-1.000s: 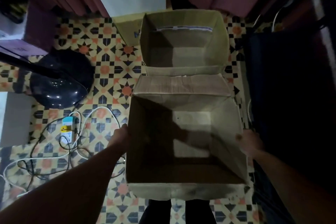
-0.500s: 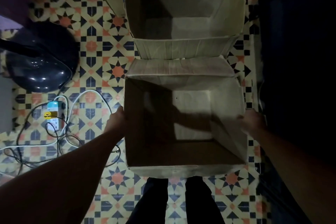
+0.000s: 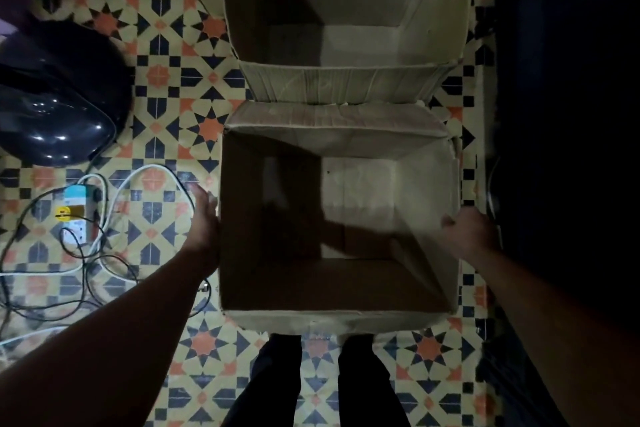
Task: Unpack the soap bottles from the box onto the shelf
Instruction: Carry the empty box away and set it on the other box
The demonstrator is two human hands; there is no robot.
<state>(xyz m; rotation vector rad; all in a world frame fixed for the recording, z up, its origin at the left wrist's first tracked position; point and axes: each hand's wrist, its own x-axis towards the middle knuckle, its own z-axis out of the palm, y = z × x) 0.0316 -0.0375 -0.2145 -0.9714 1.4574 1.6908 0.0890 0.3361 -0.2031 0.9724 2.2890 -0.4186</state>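
Compared with a moment ago, the left hand (image 3: 204, 218) has loosened. Its fingers now lie straight along the outer left wall of the box (image 3: 339, 321), touching it but holding nothing. The right hand (image 3: 467, 236) stays at the right rim, too blurred to tell if its fingers clasp the edge. The box stands on the tiled floor (image 3: 156, 114) at the person's feet, and no soap bottles show inside, so the unpacking seems finished. The cardboard is matt, creased, soft at the flaps
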